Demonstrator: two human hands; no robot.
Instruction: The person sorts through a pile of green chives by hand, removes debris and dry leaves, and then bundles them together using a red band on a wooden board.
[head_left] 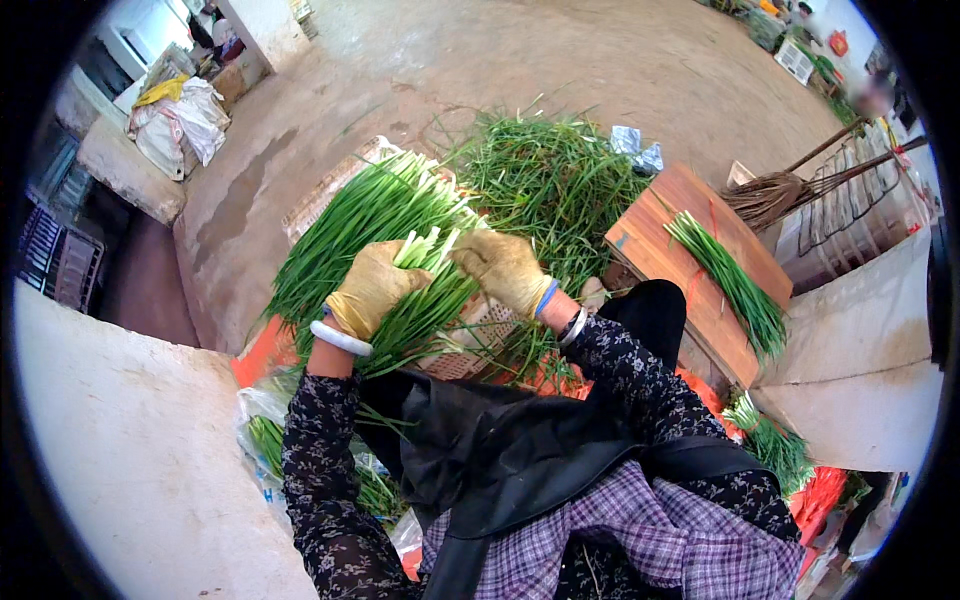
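Note:
My left hand (375,288), in a yellowed work glove, is closed around a bunch of garlic chives (437,297), white stem ends up and green leaves hanging toward my lap. My right hand (508,270), gloved the same way, is beside those white ends. Its fingers are curled in and slightly blurred; what is in them, if anything, is hidden. Just beyond both hands, a large heap of garlic chives (345,225) lies on a plastic crate (458,364), with its white ends toward the right.
A pile of loose green leaves (560,185) covers the floor ahead. At right, a wooden board (665,235) carries a chive bunch (735,290); another bunch (775,448) is lower down. A twig broom (765,200) leans beyond. White walls (130,430) flank me, with sacks (185,125) far left.

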